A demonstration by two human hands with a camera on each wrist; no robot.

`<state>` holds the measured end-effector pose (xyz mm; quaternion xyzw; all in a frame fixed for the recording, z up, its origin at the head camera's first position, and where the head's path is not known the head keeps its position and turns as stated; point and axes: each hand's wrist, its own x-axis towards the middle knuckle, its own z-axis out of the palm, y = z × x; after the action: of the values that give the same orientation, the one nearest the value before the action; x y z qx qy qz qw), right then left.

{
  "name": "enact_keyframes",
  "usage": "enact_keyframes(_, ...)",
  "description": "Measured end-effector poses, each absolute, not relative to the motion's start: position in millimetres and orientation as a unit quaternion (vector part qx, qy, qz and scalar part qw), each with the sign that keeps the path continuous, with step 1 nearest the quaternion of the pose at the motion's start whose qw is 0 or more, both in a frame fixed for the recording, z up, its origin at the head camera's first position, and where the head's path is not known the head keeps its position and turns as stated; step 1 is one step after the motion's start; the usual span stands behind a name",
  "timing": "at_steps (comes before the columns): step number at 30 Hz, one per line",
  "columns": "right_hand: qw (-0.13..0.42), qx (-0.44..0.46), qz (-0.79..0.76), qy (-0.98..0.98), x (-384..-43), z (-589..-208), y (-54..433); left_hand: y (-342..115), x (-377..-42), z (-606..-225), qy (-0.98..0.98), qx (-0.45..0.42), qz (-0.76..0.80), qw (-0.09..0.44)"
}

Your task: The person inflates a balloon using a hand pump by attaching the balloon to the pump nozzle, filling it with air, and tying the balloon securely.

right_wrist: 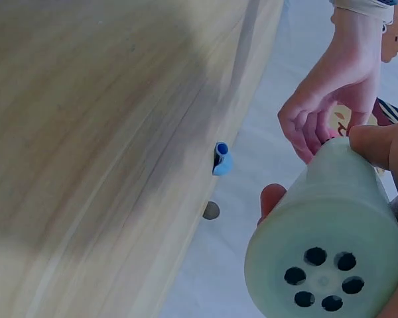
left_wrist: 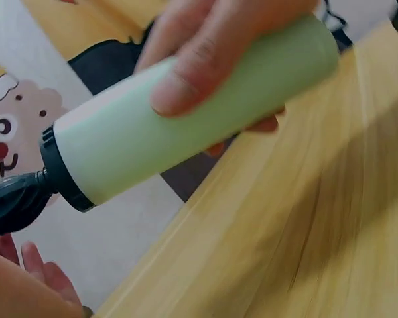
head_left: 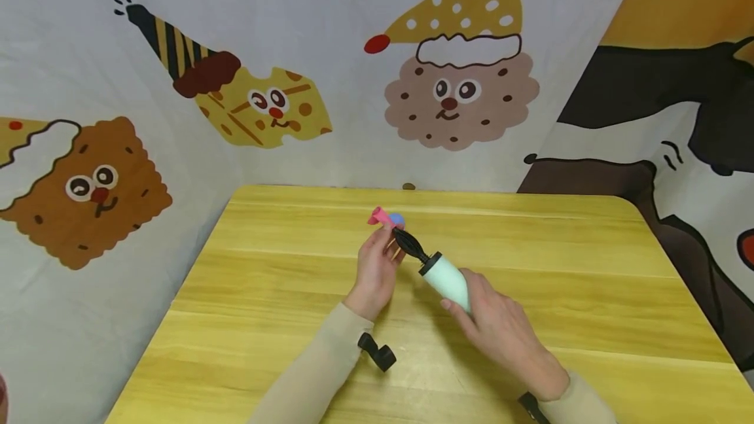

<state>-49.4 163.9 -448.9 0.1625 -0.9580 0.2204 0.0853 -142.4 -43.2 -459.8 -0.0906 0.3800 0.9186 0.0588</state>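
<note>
Left of centre in the head view: left hand (head_left: 377, 267) raised over the yellow table (head_left: 265, 319), fingers curled, pinching the pink balloon (head_left: 378, 216) at the pump's black nozzle (head_left: 409, 245); blue balloon (head_left: 397, 219) just behind, on the tabletop. Right of that: mint-green pump (head_left: 449, 282) slanting from upper left down to lower right, long axis aimed straight at the pink balloon's neck, nozzle end at the left hand. Lower right: right hand (head_left: 501, 329) wrapped round the pump's barrel, thumb across the top. Left hand nearer the balloon; right hand behind, along the axis.
</note>
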Motion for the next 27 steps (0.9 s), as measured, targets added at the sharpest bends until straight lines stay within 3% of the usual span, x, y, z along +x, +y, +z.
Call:
enact_keyframes(15,0.116,0.184,0.187,-0.958,-44.8,-455.6,162.4,-37.4,-133.2,-461.2,0.342,-0.133,0.926,0.092)
enact_keyframes(22,0.106,0.172,0.22,-0.954,-44.7,-454.0,162.5,-42.6,-136.2,-457.5,0.304,-0.054,0.943,0.126)
enact_keyframes(27,0.051,0.162,0.291,-0.941,-46.3,-451.1,158.8,-41.5,-141.4,-454.8,0.274,-0.003,0.952,0.138)
